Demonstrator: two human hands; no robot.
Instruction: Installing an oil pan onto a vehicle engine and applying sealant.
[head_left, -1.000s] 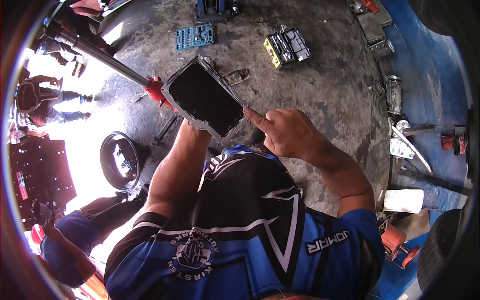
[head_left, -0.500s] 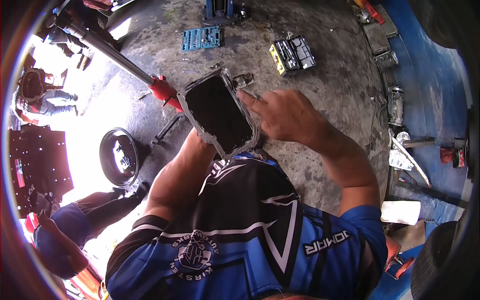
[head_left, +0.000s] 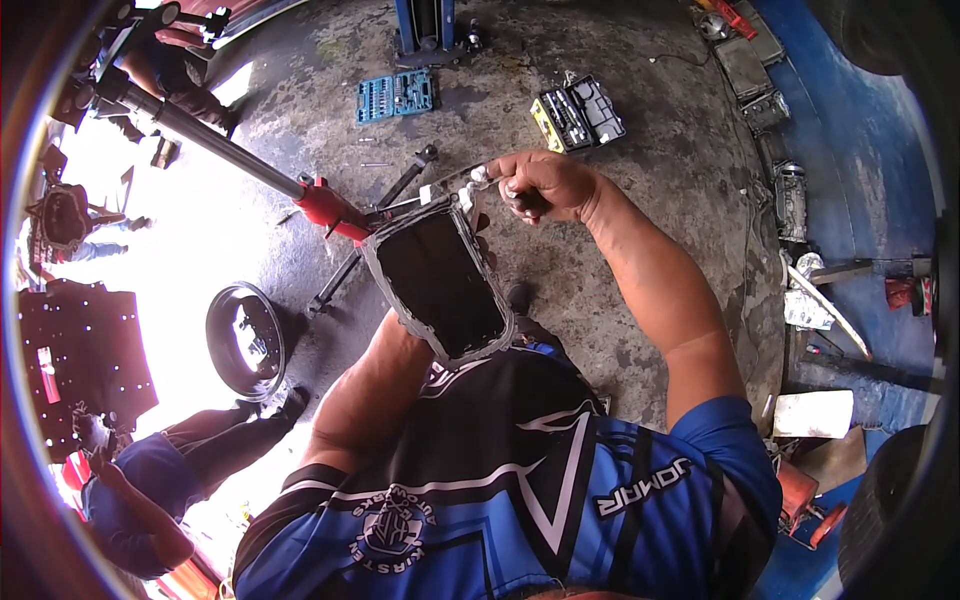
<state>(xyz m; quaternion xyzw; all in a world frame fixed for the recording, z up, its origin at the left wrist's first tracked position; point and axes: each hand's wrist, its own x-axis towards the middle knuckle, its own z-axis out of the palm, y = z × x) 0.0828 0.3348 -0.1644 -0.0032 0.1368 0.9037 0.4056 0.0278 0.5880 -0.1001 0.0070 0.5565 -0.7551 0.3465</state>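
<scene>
A rectangular pan (head_left: 440, 285) with a dark inside is held up before my chest. Grey sealant is smeared unevenly along its rim. From below and the left, my left hand (head_left: 408, 338) grips it; most of that hand is hidden underneath, and some fingertips show past the right edge. At the pan's top right corner is my right hand (head_left: 550, 188), its index finger stretched out and the other fingers curled. Whitish-grey sealant (head_left: 478, 176) coats that fingertip. I see no tool in the right hand.
A red and silver stand (head_left: 325, 205) rises just left of the pan. On the floor lie a teal socket set (head_left: 395, 97), an open toolbox (head_left: 578, 115) and a wheel rim (head_left: 245, 340). A co-worker (head_left: 150, 470) is at the lower left. Parts line the blue right side.
My right hand has moved up from the pan's right edge to its top right corner and turned over. The pan has sunk slightly in the view.
</scene>
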